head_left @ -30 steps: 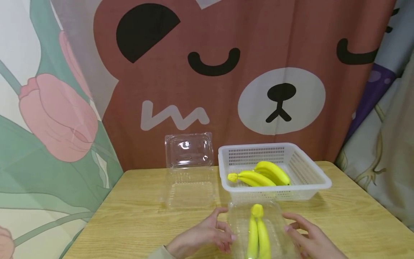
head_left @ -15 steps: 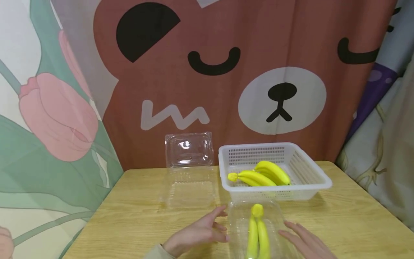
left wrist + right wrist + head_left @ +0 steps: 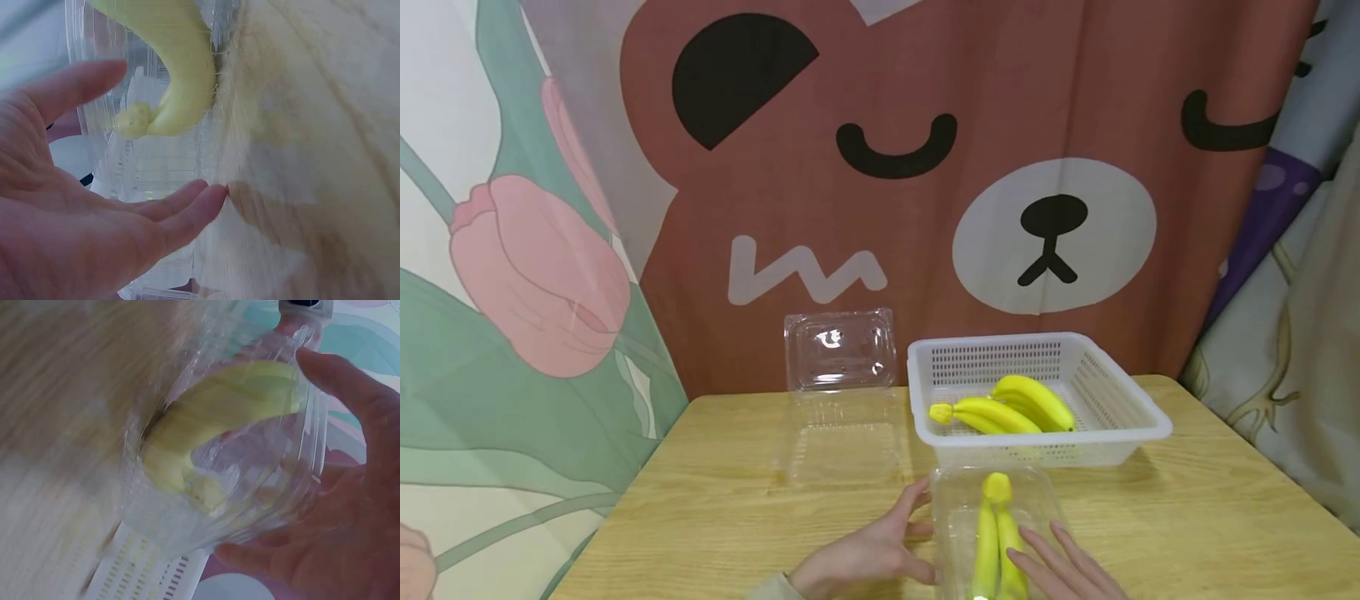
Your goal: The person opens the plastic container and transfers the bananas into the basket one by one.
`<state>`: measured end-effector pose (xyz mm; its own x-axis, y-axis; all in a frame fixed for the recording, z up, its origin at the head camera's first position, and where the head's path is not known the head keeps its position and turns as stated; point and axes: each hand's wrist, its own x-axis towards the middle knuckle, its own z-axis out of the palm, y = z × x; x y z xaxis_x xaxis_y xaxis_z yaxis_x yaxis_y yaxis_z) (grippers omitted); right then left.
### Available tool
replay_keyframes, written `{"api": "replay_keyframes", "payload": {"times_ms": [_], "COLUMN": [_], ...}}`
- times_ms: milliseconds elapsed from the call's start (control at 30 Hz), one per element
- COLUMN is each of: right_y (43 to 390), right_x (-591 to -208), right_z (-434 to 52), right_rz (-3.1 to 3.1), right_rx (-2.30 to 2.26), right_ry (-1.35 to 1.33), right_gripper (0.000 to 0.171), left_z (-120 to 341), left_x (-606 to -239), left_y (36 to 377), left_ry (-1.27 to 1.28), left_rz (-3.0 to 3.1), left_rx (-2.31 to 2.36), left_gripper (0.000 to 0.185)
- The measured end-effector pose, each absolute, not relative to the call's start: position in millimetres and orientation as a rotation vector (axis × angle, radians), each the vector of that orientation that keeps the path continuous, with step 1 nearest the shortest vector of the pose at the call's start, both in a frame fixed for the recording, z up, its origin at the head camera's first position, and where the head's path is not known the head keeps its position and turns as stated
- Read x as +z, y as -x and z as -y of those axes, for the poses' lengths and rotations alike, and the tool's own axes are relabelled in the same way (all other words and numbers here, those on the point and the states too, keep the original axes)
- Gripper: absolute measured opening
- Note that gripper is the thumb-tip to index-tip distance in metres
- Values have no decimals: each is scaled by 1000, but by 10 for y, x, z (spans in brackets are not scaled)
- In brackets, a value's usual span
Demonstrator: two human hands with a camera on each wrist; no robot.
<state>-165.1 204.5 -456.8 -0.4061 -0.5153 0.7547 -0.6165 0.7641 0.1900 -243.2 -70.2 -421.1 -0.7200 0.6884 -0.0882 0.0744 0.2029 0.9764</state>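
A shut clear plastic box (image 3: 958, 510) lies at the table's near edge, holding a small bunch of yellow bananas (image 3: 989, 533). My left hand (image 3: 921, 533) lies with straight fingers against the box's left side. My right hand (image 3: 1037, 543) rests flat on the lid, fingers straight. In the left wrist view the left hand (image 3: 159, 134) is spread beside the box (image 3: 156, 175), with the bananas (image 3: 184, 69) showing through its wall. The right wrist view shows the right hand (image 3: 265, 456) spread against the box (image 3: 181, 519), with the bananas (image 3: 212, 419) inside.
A white slotted basket (image 3: 1120, 417) holding another bunch of bananas (image 3: 1007, 406) stands just behind the box. To its left an empty clear box (image 3: 842, 437) lies open, its lid (image 3: 840, 350) upright against the curtain. The wooden table (image 3: 715, 500) ends right and left.
My right hand has moved from the box's right side onto the lid. The left hand has shifted slightly, staying at the box's left side. The box itself has not moved.
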Motion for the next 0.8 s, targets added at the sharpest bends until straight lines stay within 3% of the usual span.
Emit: {"api": "replay_keyframes", "payload": {"times_ms": [167,333,800], "right_y": [1707,1645,1618], "right_x": [-4513,-4535,-4529], "right_z": [-2049,-2046,-2027], "right_rz": [1979,2017,2001], "right_rx": [123,202,253], "right_ry": [-925,-890,-903], "right_gripper": [61,49,49], "left_z": [709,742,702], "left_x": [-4233,-4236,-4293], "left_y": [2446,2472,2345], "left_ry": [-778,-793,-785], "left_rz": [-1878,-1807,-2068], "left_rx": [1577,1586,1496], "left_gripper": [105,101,94]}}
